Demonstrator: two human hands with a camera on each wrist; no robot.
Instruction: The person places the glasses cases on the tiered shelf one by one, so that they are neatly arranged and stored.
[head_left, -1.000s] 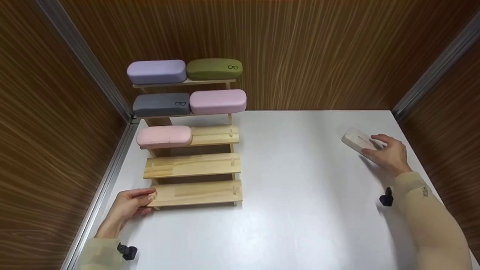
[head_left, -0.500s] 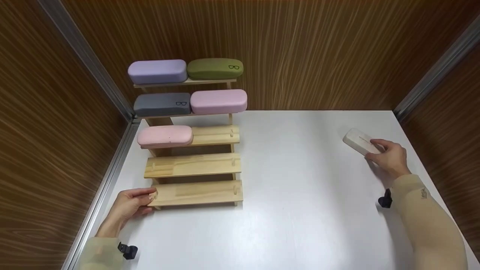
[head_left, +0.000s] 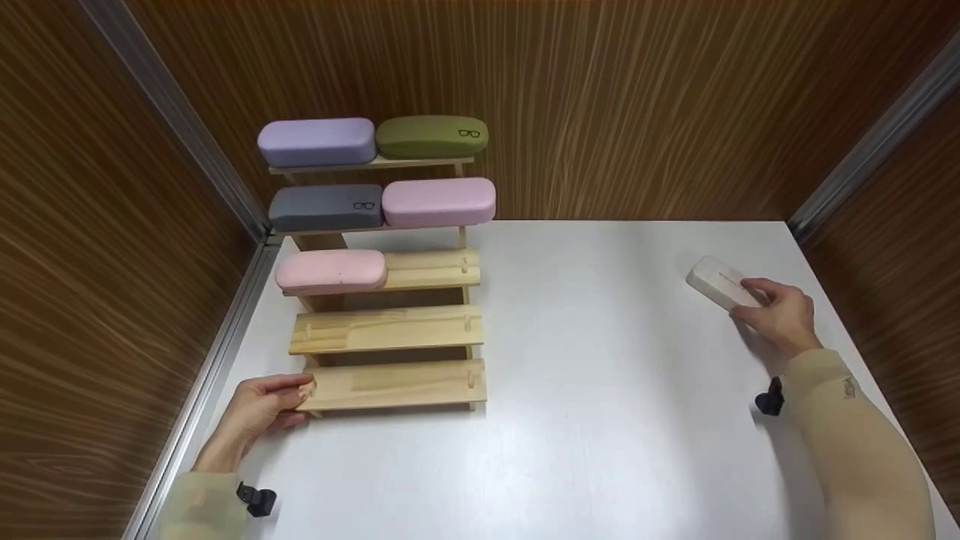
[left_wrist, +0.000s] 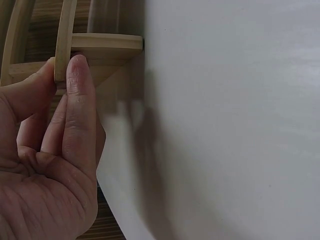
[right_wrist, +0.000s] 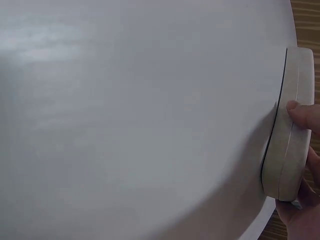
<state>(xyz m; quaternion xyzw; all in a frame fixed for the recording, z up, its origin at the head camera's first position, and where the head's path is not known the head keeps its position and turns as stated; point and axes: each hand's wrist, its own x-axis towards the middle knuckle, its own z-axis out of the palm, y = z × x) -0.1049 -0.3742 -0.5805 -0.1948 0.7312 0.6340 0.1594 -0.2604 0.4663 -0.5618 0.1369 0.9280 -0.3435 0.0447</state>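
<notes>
My left hand (head_left: 259, 409) pinches the left end of the lowest board of a stepped wooden display rack (head_left: 405, 386); in the left wrist view, thumb and fingers (left_wrist: 79, 75) lie on either side of the board's end (left_wrist: 63, 45). Far to the right, my right hand (head_left: 784, 315) grips a whitish glasses case (head_left: 721, 283) across its near end. The case lies slantwise on the white table and looks closed. In the right wrist view, the thumb (right_wrist: 302, 116) presses the side of the case (right_wrist: 285, 145), near its seam.
On the rack's upper tiers sit a lavender case (head_left: 317, 142), an olive case (head_left: 432, 137), a grey case (head_left: 326, 208), a mauve-pink case (head_left: 439, 202) and a light pink case (head_left: 331, 271). Wood-grain panels (head_left: 637, 112) enclose the white table (head_left: 592, 375) at the back and sides.
My right thumb and fingers have closed in on the whitish case, which has hardly shifted. My left hand stays at the rack's lowest board.
</notes>
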